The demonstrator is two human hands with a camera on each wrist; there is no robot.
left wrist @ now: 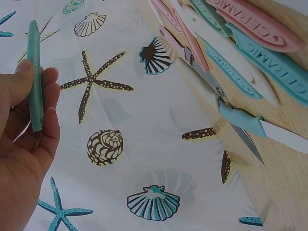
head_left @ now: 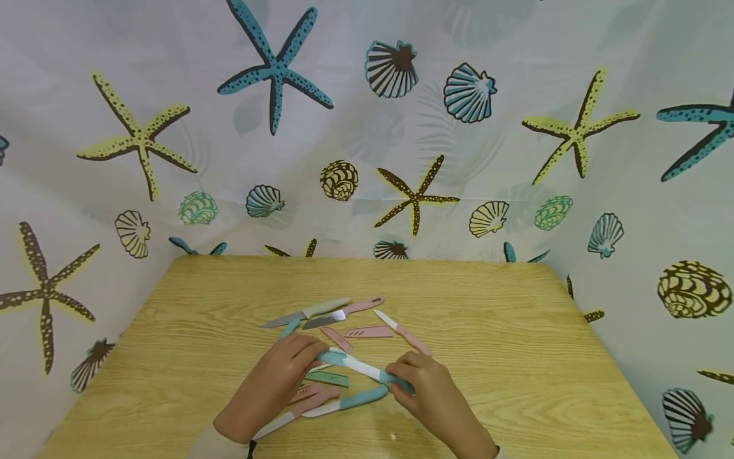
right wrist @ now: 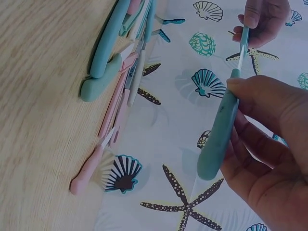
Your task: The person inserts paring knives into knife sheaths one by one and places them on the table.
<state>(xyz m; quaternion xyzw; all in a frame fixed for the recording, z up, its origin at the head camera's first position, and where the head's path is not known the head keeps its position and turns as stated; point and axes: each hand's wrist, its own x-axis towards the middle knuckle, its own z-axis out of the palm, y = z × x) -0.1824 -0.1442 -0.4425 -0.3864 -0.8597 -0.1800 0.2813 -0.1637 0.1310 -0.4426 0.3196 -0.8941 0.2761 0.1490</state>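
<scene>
My left hand (head_left: 285, 373) pinches a teal blade sheath (left wrist: 34, 86) between thumb and fingers, above the table. In my right hand (head_left: 427, 389) is the teal handle (right wrist: 219, 130) of a knife, gripped with the thumb on top. Its white blade (head_left: 362, 368) points left towards my other hand and lines up with the sheath, its tip end overlapping the sheath's mouth in the head view. Beneath the hands lie a blue-handled knife (head_left: 364, 397), a pink-handled knife (head_left: 312, 403) and a green sheath (head_left: 328, 378).
Farther back on the wooden table (head_left: 504, 319) lie a cream-handled knife (head_left: 327, 308), a pink-handled one (head_left: 364, 305) and pink sheaths (head_left: 369, 331). Another pink knife (head_left: 413, 340) lies just beyond my right hand. A patterned cloth (head_left: 344, 127) surrounds the table's back and sides.
</scene>
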